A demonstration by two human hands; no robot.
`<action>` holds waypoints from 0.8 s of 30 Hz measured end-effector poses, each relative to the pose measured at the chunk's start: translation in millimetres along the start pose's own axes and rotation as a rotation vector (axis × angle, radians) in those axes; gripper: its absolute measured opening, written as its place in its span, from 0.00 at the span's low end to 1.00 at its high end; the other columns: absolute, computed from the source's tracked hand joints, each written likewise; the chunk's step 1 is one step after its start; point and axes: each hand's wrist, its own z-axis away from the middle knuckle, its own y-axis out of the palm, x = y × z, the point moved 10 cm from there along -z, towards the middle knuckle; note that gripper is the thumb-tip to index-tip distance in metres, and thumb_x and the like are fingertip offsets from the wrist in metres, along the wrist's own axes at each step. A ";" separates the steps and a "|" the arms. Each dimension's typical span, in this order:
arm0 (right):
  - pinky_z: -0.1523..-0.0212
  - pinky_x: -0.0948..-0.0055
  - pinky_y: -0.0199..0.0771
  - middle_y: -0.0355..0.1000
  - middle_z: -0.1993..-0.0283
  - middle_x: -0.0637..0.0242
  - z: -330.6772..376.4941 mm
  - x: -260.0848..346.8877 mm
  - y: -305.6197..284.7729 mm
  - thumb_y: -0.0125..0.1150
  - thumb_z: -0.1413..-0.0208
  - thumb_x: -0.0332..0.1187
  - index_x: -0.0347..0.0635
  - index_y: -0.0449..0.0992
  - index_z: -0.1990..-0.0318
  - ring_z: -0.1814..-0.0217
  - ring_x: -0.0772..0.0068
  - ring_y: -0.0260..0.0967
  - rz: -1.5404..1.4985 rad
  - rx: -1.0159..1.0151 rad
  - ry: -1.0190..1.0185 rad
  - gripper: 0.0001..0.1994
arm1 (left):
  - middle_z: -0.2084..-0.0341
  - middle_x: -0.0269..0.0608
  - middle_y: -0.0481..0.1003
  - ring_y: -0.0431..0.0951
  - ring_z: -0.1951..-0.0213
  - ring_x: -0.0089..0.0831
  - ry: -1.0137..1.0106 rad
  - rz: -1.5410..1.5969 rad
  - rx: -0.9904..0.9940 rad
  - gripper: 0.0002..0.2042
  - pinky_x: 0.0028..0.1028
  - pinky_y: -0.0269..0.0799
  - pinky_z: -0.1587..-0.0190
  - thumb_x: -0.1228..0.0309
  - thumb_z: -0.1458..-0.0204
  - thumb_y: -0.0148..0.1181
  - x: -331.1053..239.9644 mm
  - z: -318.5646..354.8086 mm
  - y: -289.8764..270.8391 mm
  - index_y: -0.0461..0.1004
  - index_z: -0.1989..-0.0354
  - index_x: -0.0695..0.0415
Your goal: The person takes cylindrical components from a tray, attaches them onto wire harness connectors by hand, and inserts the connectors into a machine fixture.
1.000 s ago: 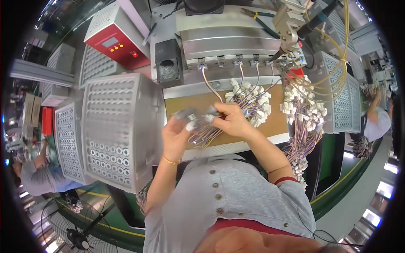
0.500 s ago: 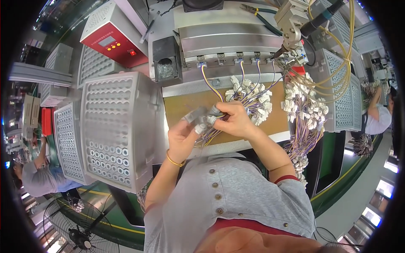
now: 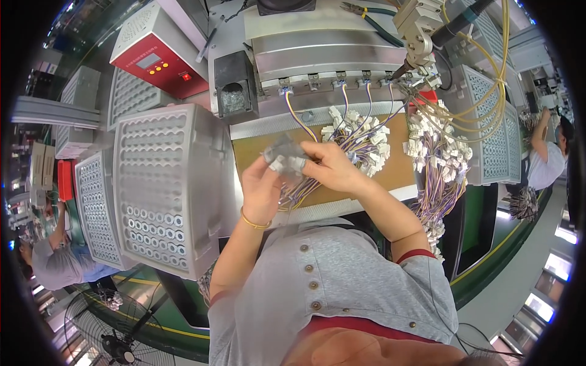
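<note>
My left hand (image 3: 259,190), with a yellow bracelet at the wrist, is raised over the brown mat (image 3: 253,149) with fingers closed in a pinch. Close against it, my right hand (image 3: 337,171) pinches too. Pale covers sit on several fingertips. Something small and grey between the hands is smeared by motion, so its kind cannot be made out. Purple and yellow wires (image 3: 297,196) run beneath the fingers. Beyond my right hand lies a heap of white connectors (image 3: 373,149) on wires. Several wires lead up to small blue connectors (image 3: 285,85) seated along the metal fixture (image 3: 329,55).
At left stands a grey tray stack (image 3: 201,183) holding ring-shaped parts, behind it a red-and-white control box (image 3: 155,61). A black box (image 3: 235,82) sits beside the fixture. Pliers (image 3: 372,21) lie at the back. A soldering-type tool (image 3: 421,52) hangs right, above more wire bundles (image 3: 436,152).
Both hands have drawn closer together, the right shifting slightly left. The whole view has shifted a little. The wires in the fixture stay in place.
</note>
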 end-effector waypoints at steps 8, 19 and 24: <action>0.78 0.85 0.63 0.68 0.79 0.73 -3.4 -1.8 -56.5 0.57 0.57 0.23 0.36 0.71 0.72 0.78 0.88 0.62 -0.057 -0.283 -0.055 0.04 | 0.57 0.40 0.69 0.71 0.60 0.29 -0.001 -0.158 0.025 0.17 0.30 0.70 0.58 0.76 0.51 0.50 10.2 -21.7 -24.0 0.63 0.50 0.63; 0.81 0.86 0.56 0.61 0.81 0.79 -8.0 -12.1 -59.8 0.60 0.60 0.25 0.36 0.69 0.75 0.78 0.91 0.55 0.143 -0.301 -0.125 0.06 | 0.75 0.45 0.72 0.69 0.67 0.42 0.613 -1.498 0.427 0.10 0.36 0.67 0.65 0.77 0.64 0.54 37.1 -17.1 39.6 0.72 0.70 0.61; 0.83 0.84 0.49 0.54 0.84 0.80 -4.2 7.4 -56.2 0.61 0.61 0.27 0.39 0.64 0.80 0.80 0.91 0.48 0.128 -0.311 -0.137 0.09 | 0.83 0.42 0.68 0.69 0.80 0.38 0.825 -1.575 0.359 0.02 0.34 0.65 0.77 0.79 0.67 0.54 12.5 0.7 60.1 0.67 0.83 0.60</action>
